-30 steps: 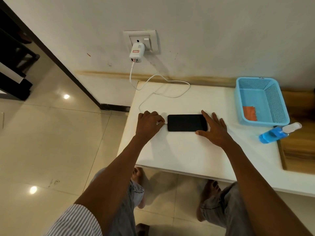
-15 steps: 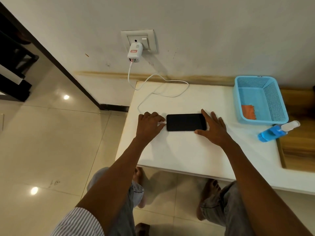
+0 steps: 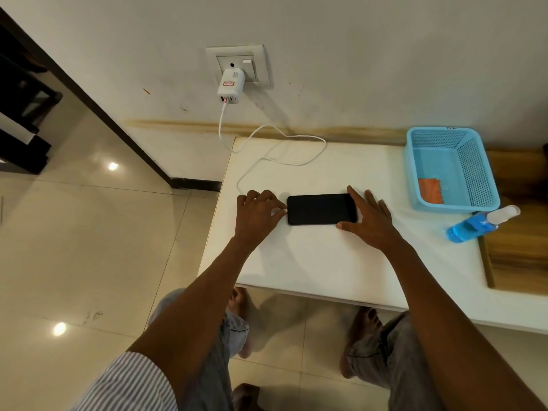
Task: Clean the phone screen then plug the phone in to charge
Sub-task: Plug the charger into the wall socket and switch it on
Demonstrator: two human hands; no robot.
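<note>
Flat black glass-fronted phone (image 3: 322, 209) lies face up on the smooth white tabletop (image 3: 311, 262), long axis left to right, between the two hands. Left hand (image 3: 257, 213) has its fingers curled at the phone's left short edge, pinching the small white plug of the thin white charging cable (image 3: 268, 157); whether the plug is fully seated cannot be told. Right hand (image 3: 369, 221) spreads straight fingers against the phone's right end, bracing it, thumb at the near edge.

Risks, as judged:
- plug entering at a tilt, binding or scuffing the port
- slick glass on a glossy top: phone could skid rightward if the bracing hand eases off
- cable loops slack to the boxy white wall charger (image 3: 230, 86) (a snag could tug the phone toward the tabletop's left edge)

Sky-blue perforated plastic basket (image 3: 480, 176) holds a folded orange cloth (image 3: 430, 189); clear bottle of blue liquid (image 3: 474, 225) lies on its side just beside it, free to roll
</note>
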